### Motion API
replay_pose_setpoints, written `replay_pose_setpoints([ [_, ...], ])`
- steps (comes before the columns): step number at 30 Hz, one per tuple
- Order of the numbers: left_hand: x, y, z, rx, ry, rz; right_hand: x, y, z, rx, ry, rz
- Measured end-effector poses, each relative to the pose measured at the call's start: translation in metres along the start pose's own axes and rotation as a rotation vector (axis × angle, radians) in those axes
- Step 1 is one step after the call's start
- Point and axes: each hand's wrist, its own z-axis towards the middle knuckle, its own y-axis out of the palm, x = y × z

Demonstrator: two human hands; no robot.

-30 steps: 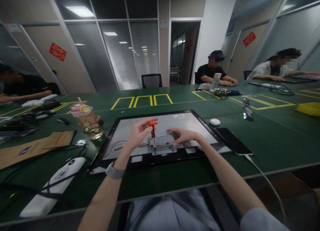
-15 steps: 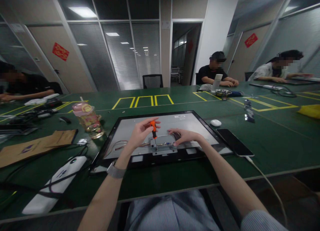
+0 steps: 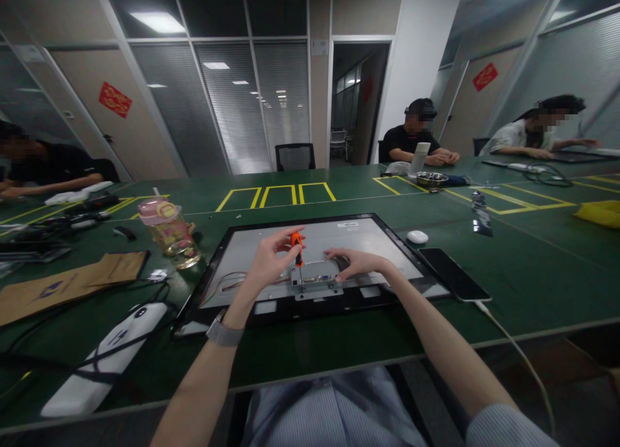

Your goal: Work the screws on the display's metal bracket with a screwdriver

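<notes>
My left hand (image 3: 268,258) is closed around an orange-and-black screwdriver (image 3: 296,247). The screwdriver stands nearly upright, its thin shaft pointing down at the left part of a small metal box (image 3: 314,281) with connectors along its front. Around the right end of that box my right hand (image 3: 358,264) is curled, thumb at the front corner and fingers behind. The box sits near the close edge of a flat display panel (image 3: 256,245), which lies with its grey back up in a black frame. Thin wires (image 3: 227,282) run out from the box's left side. The screwdriver's tip is too small to make out clearly.
Right of the panel lie a phone (image 3: 453,274) on a white cable and a white earbud case (image 3: 417,237). On the left are a pink-lidded bottle (image 3: 169,232), a brown paper bag (image 3: 72,282) and a white power strip (image 3: 106,363). Other people sit across the green table (image 3: 533,279).
The screwdriver has straightened slightly towards upright in my left hand. My right hand keeps its place at the box; the view has shifted a little.
</notes>
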Motion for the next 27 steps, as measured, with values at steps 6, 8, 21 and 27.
replay_pose_setpoints([
  [6,-0.002,0.002,0.000,0.070,0.124,0.140,0.000,0.000,0.000,0.006,-0.017,0.009],
  [8,-0.001,0.000,0.000,0.094,0.141,0.139,0.000,0.001,0.000,0.013,-0.015,0.018],
  [21,-0.011,0.031,-0.003,0.214,-0.069,-0.240,0.002,0.002,0.002,0.015,-0.033,0.003],
  [27,-0.017,0.041,-0.006,0.213,-0.041,-0.248,0.000,0.002,0.001,0.016,-0.022,0.013],
])
